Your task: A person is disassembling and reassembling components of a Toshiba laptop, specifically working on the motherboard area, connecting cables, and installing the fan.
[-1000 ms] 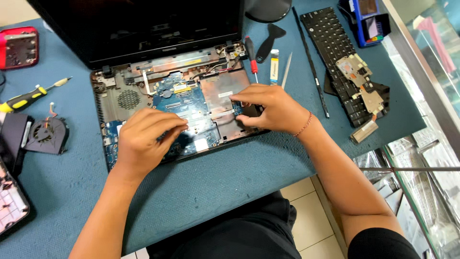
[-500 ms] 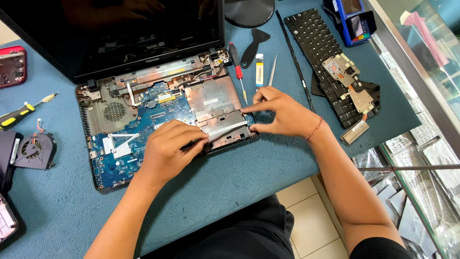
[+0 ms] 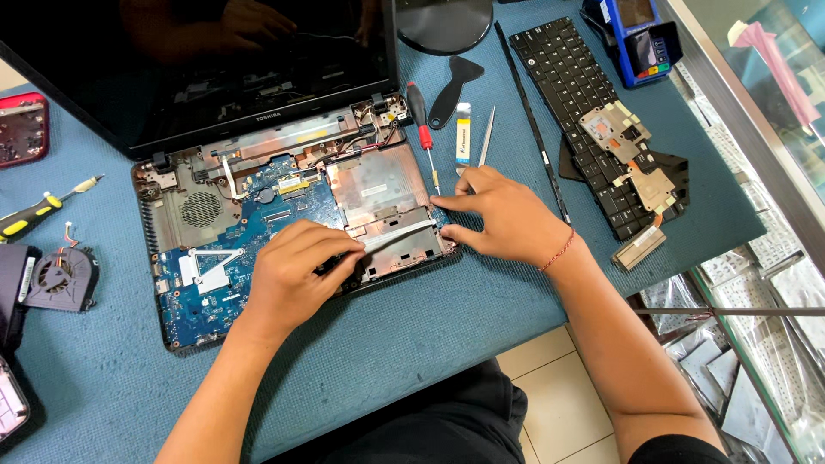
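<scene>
Opened laptop base (image 3: 258,258) on blue mat (image 3: 412,344), screen tilted back, blue circuit board (image 3: 215,275) exposed at left, copper-coloured drive bay (image 3: 378,185) at right; silver drive caddy (image 3: 400,241) seated along front edge of that bay, long axis running left to right, near-parallel to the base's front edge.

Left hand (image 3: 296,279) resting on the caddy's left end, fingers curled together over it, tips pressed down; whether clamped on the part or merely bearing on it, cannot tell. Right hand (image 3: 507,215) at the caddy's right end, forefinger extended along the bay's right rim, thumb below at the front corner, fingers apart, touching the edge; no closed grip evident.

Caddy thus lying between both hands, directly beneath left fingers, just left of right fingertips; left hand the nearer.

Red-handled screwdriver (image 3: 421,129) just beyond the right hand, with tweezers (image 3: 485,137) and black pry tool (image 3: 451,86) beside; detached keyboard (image 3: 593,112) well right, heat-sink assembly (image 3: 636,163) lying on it; loose fan (image 3: 60,279) well left.
</scene>
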